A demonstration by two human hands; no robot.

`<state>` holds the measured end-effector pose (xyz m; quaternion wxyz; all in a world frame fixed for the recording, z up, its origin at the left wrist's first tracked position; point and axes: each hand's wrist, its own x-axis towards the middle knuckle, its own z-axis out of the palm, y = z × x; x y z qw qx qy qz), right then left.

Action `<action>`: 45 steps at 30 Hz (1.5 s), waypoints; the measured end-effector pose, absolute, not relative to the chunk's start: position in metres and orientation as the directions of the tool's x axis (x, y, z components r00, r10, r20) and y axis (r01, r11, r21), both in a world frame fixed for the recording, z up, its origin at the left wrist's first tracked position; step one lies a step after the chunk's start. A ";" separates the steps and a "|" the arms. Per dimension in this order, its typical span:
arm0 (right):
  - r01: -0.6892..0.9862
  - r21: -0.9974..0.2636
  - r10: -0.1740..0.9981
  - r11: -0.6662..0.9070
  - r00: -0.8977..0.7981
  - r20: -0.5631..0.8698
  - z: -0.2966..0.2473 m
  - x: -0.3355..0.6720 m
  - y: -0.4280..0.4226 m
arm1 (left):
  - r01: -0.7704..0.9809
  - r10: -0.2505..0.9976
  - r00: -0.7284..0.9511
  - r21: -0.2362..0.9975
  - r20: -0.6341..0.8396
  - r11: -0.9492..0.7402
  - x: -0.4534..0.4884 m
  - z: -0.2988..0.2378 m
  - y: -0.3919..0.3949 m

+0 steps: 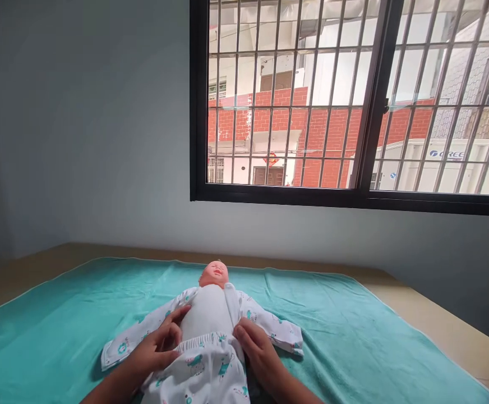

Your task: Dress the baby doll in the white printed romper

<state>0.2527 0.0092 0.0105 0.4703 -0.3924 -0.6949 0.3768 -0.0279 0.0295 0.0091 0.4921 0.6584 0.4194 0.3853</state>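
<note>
A baby doll (pixel 214 274) lies on its back, head toward the wall, with a white torso (pixel 207 314). Its white printed jacket (pixel 270 325) is spread apart at the front, both sleeves stretched outward. Matching trousers (pixel 211 370) with a gathered waistband cover the lower body. My left hand (pixel 160 342) rests at the doll's side, fingers apart, index finger by the jacket edge and thumb against the waistband. At the other side, my right hand (pixel 259 350) is closed in a pinch at the jacket's front edge, beside the waistband. Its fingertips partly hide the cloth.
Under the doll, a turquoise cloth (pixel 341 325) covers most of a wooden table (pixel 446 325). The table's far edge meets a grey wall (pixel 93 123). Above is a black-framed window (pixel 278 193) with metal bars.
</note>
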 end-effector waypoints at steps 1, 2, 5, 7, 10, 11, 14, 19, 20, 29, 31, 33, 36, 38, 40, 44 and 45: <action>0.189 -0.895 0.902 0.403 -0.245 0.354 0.011 0.253 0.010 | 0.179 0.914 0.399 0.972 0.072 -0.155 -0.031 0.011 0.028; 0.193 -0.899 0.907 0.393 -0.245 0.343 0.012 0.253 0.010 | 0.180 0.899 0.433 0.972 0.057 -0.148 -0.033 0.014 0.026; 0.206 -0.910 0.916 0.359 -0.265 0.302 0.017 0.255 0.009 | 0.198 0.891 0.451 0.967 0.054 -0.159 -0.035 0.021 0.021; 0.206 -0.895 0.895 0.395 -0.304 0.325 0.021 0.259 0.007 | 0.236 0.914 0.400 0.955 0.071 -0.178 -0.033 0.024 0.018; 0.217 -0.843 0.844 0.493 -0.356 0.401 0.028 0.266 0.004 | 0.293 0.936 0.337 0.934 0.100 -0.205 -0.031 0.028 0.013; 0.227 -0.834 0.837 0.502 -0.370 0.403 0.029 0.268 0.004 | 0.309 0.941 0.321 0.927 0.109 -0.213 -0.029 0.030 0.011; 0.263 -0.845 0.848 0.465 -0.405 0.341 0.031 0.270 0.003 | 0.340 0.953 0.264 0.910 0.151 -0.238 -0.023 0.037 0.004; 0.310 -0.830 0.857 0.464 -0.393 0.333 0.029 0.262 0.000 | 0.440 0.957 0.139 0.850 0.255 -0.291 -0.008 0.045 -0.005; 0.316 -0.818 0.853 0.480 -0.385 0.352 0.028 0.261 0.000 | 0.467 0.954 0.119 0.832 0.276 -0.299 -0.006 0.045 -0.006; 0.596 -0.555 0.803 0.581 -0.306 0.512 0.039 0.252 0.015 | 0.646 0.904 -0.087 0.715 0.419 -0.269 0.001 0.041 0.008; 0.664 -0.480 0.792 0.573 -0.297 0.533 0.043 0.248 0.021 | 0.685 0.909 -0.095 0.690 0.405 -0.235 0.002 0.044 0.019; 0.714 -0.441 0.789 0.545 -0.258 0.557 0.041 0.244 0.028 | 0.733 0.923 -0.091 0.653 0.374 -0.192 0.003 0.045 0.031; 0.683 -0.554 0.818 0.476 -0.114 0.563 0.029 0.238 0.038 | 0.747 0.934 -0.077 0.641 0.349 -0.178 0.002 0.036 0.043; 0.575 -0.690 0.855 0.440 -0.032 0.518 0.019 0.236 0.043 | 0.700 0.933 -0.056 0.681 0.355 -0.217 0.000 0.027 0.044; 0.446 -0.785 0.882 0.431 -0.024 0.471 0.012 0.238 0.045 | 0.622 0.937 -0.036 0.742 0.347 -0.250 -0.003 0.019 0.042; 0.278 -0.850 0.892 0.447 -0.074 0.445 0.011 0.244 0.046 | 0.403 0.958 -0.021 0.880 0.285 -0.252 -0.005 0.018 0.038; 0.260 -0.857 0.895 0.445 -0.086 0.439 0.012 0.245 0.046 | 0.346 0.964 -0.017 0.906 0.267 -0.244 -0.006 0.019 0.037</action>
